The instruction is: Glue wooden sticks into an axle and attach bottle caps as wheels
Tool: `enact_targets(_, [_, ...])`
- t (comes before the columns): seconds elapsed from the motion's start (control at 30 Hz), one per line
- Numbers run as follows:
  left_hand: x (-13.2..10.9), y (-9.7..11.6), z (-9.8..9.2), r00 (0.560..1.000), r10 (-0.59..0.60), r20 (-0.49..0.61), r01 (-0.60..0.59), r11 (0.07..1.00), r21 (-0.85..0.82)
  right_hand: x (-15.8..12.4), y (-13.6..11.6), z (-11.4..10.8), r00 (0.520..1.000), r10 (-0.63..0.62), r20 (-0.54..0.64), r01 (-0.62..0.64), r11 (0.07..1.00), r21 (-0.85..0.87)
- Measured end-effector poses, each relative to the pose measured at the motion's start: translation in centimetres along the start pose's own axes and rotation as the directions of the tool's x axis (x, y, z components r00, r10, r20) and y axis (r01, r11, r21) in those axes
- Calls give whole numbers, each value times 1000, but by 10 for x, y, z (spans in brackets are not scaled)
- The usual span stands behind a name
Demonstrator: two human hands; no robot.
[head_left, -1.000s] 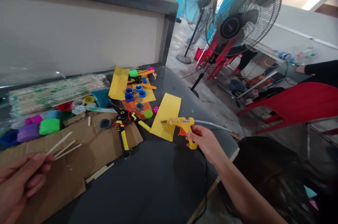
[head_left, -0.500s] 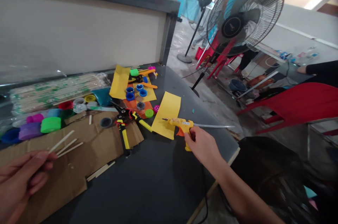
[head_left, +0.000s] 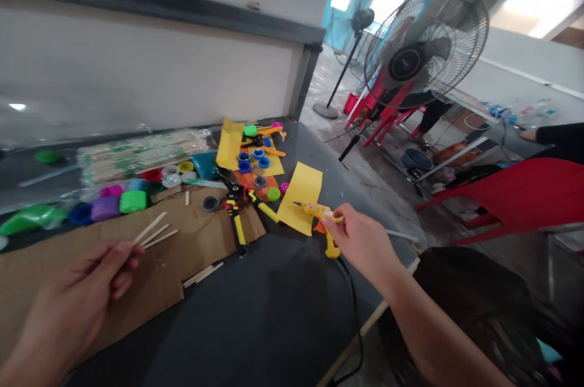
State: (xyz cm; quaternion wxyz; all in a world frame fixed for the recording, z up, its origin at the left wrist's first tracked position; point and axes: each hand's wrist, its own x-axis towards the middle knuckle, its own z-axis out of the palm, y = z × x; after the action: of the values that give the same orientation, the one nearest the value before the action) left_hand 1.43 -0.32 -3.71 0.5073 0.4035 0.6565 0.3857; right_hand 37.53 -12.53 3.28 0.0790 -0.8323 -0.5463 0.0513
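Observation:
My right hand is closed round the yellow glue gun, whose nozzle points left over a yellow paper sheet on the dark table. The gun's black cord trails off the table's near edge. My left hand pinches three thin wooden sticks above a brown cardboard sheet at the left.
Yellow-handled pliers, coloured bottle caps, blue caps and a bag of wooden sticks lie along the table's back. A standing fan, red chairs and another person's arm are on the right.
My right hand has drawn the glue gun slightly towards me and tilted it. The left hand with the sticks has come further right into view, and the camera has turned a little left.

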Motion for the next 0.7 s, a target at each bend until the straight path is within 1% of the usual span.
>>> enact_targets(0.03, [-4, 4, 3, 999, 40, 30, -38, 998, -42, 0, -11, -7, 997, -63, -38, 65, 996, 58])
enact_targets(0.07, [-8, 8, 4, 997, 71, 30, -68, 995, -74, 0, -25, -13, 988, -139, -62, 145, 982, 121])
enact_targets(0.13, [-16, 17, 4, 990, 134, 40, -128, 983, -132, 1, -59, -18, 953, -294, -74, 304, 923, 237])
enact_targets(0.17, [-18, 20, 3, 988, 155, 23, -150, 978, -146, 2, -78, -17, 928, -368, -59, 369, 881, 298])
enact_targets(0.23, [-20, 25, -1, 983, 186, -3, -184, 970, -158, 7, -117, -6, 869, -495, -14, 450, 778, 439])
enact_targets(0.27, [-20, 26, -4, 981, 194, -24, -195, 968, -156, 9, -136, 2, 840, -542, 22, 459, 731, 506])
enact_targets(0.3, [-20, 25, -6, 977, 205, -64, -213, 964, -157, 12, -152, 12, 804, -588, 87, 458, 707, 539])
enact_targets(0.33, [-20, 24, -8, 977, 200, -80, -210, 965, -156, 15, -167, 23, 780, -614, 116, 472, 701, 535])
enact_targets(0.37, [-19, 22, -10, 976, 198, -85, -210, 964, -161, 18, -179, 33, 773, -624, 115, 495, 707, 505])
enact_targets(0.43, [-19, 16, -14, 975, 207, -82, -219, 960, -175, 23, -196, 50, 751, -655, 81, 584, 716, 381])
enact_targets(0.53, [-18, 7, -17, 974, 214, -69, -224, 951, -211, 27, -209, 64, 707, -707, 16, 692, 697, 191])
enact_targets(0.7, [-15, -4, -19, 975, 212, -71, -224, 932, -284, 28, -220, 77, 598, -801, 22, 801, 598, 14])
